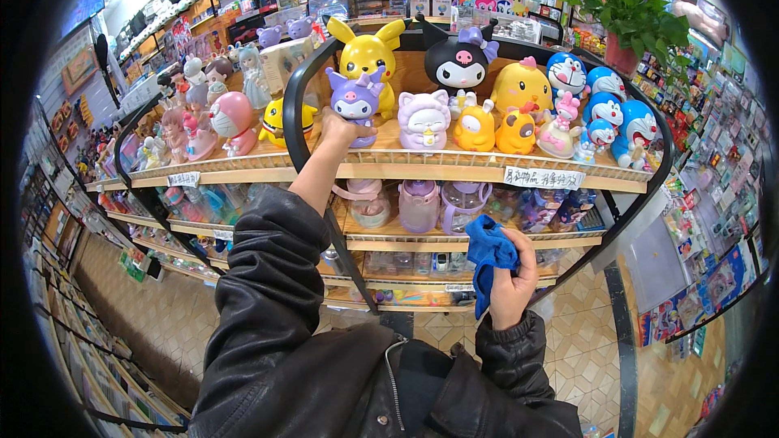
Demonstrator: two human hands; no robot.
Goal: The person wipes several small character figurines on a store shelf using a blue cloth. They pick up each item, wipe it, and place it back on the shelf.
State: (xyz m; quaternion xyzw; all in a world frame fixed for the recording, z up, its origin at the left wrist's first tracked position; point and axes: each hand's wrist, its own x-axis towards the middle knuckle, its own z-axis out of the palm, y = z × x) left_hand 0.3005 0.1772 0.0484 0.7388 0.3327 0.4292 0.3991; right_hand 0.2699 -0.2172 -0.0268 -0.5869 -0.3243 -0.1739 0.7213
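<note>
Our left hand (336, 127) reaches over the front edge of the top wooden shelf (438, 174), near its left end, and touches the side of a smooth, shiny purple figurine (357, 101) with pointed horns; its fingers are mostly hidden, so we cannot tell how they close. Our right hand (517, 280) pinches a soft, crumpled blue cloth (491, 251) between thumb and fingers, before the lower shelves. Behind the purple figurine stands a larger, rounded yellow figurine (369, 55) with long ears; to its right, a plump lilac cat figurine (423, 122). A curved black frame (296, 109) passes behind our forearm. Translucent cups (419, 207) line the shelf below.
</note>
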